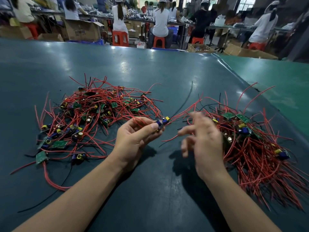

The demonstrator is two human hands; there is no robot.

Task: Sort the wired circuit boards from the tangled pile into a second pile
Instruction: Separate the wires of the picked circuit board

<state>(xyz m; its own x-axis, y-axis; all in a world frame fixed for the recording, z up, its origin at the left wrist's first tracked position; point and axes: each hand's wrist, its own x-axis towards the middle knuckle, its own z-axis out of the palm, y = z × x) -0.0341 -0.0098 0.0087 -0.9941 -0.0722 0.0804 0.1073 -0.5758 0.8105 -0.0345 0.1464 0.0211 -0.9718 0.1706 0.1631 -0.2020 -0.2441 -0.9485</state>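
A tangled pile (pixel 93 114) of small green circuit boards with red and black wires lies on the left of the dark green table (pixel 150 67). To the right lies a second pile (pixel 254 144), its red wires mostly trailing toward the near right. Between the two piles my left hand (pixel 133 143) pinches one wired circuit board (pixel 163 123) with blue and yellow parts above the table; its red and black wires trail up to the right. My right hand (pixel 204 141) hovers blurred beside the second pile, fingers spread and holding nothing.
The table's far edge runs across the top, and a lighter green surface (pixel 275 84) adjoins it at the right. Beyond it, several seated people (pixel 160 19) work at benches among red stools (pixel 120 38) and cardboard boxes (pixel 82 30).
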